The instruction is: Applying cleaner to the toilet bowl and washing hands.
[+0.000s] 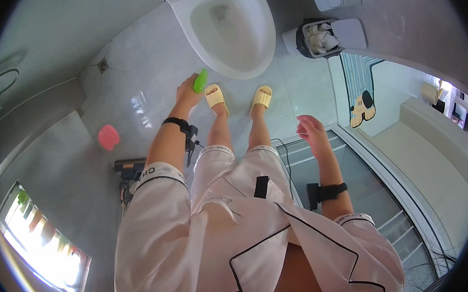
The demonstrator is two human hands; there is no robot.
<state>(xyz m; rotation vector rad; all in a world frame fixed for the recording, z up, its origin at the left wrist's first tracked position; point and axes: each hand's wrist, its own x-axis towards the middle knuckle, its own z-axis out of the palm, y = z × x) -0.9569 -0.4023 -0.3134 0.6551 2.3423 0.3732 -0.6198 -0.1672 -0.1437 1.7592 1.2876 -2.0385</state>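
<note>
On the left, my left hand (186, 91) is closed around a smooth, elongated green plastic object (200, 81), whose rounded end sticks out past the fingers. It is beside my yellow slippers and near the front of a white toilet bowl (232, 36), which stands uncovered with its drain visible. My right hand (311, 130) hangs at the right over the tiled floor, its fingers loosely bent and nothing seen in them. A black strap with a device is on each forearm.
A lidded bin (322, 38) holding crumpled paper stands right of the toilet. A pink object (108, 137) is at the left wall, above a vacuum cleaner head (129, 168). A floor drain (103, 65) lies at upper left. A glass door with a metal frame (383, 180) is at right.
</note>
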